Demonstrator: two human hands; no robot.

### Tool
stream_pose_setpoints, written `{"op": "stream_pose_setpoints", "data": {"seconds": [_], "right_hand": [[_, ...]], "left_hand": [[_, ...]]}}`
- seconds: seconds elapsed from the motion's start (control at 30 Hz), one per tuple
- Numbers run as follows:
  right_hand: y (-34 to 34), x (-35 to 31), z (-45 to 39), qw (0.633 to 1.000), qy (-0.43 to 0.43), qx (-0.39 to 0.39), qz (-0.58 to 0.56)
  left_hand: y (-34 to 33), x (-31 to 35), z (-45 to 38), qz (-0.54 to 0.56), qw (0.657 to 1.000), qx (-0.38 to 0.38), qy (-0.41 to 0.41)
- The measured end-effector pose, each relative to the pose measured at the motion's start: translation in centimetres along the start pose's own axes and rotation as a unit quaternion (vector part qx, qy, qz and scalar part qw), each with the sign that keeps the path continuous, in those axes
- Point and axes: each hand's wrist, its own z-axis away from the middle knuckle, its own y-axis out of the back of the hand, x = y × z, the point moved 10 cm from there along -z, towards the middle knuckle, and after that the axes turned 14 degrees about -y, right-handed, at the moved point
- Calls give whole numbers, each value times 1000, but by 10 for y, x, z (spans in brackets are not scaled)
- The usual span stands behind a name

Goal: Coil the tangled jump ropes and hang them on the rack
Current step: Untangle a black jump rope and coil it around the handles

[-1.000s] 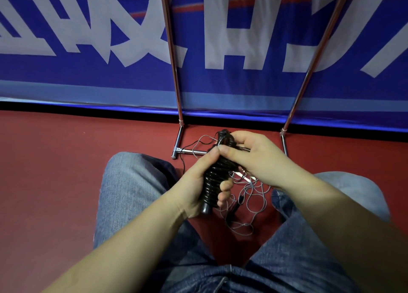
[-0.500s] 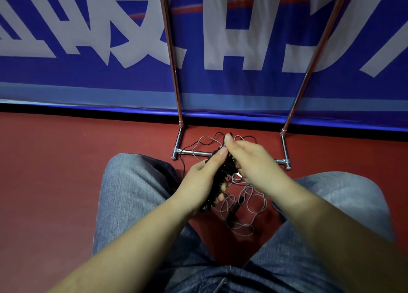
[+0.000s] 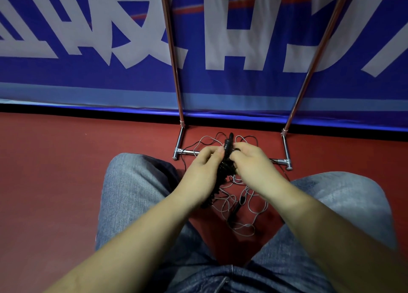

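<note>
Black coiled rope (image 3: 225,171) sits between both hands above the floor (image 3: 66,171). Left hand (image 3: 202,171) grips it, thumb near the top; right hand (image 3: 254,162) pinches its far end. Loose grey rope (image 3: 245,204) lies tangled on the floor between the knees. Rack (image 3: 180,136) base just beyond, banner (image 3: 88,50) behind.

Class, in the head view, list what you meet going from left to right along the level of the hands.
Left knee in jeans → left hand → black rope handle → right hand → rack foot → right knee in jeans.
</note>
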Motion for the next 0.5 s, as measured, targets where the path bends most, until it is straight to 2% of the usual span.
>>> {"op": "stream_pose_setpoints", "data": {"seconds": [0.13,0.23,0.4,0.5], "right_hand": [[-3,-1,2,1000,-4,-17,-19],[-6,-6,11,999,-10,-46,-26],[-12,-9,22,982,-61,-123,-132],[-15,-9,26,974,-67,-151,-153]], "left_hand": [[1,2,4,-23,999,15,-26],[3,1,1,4,999,32,-28],[-2,-11,3,128,991,5,33],[-7,-18,7,191,977,-11,89]]}}
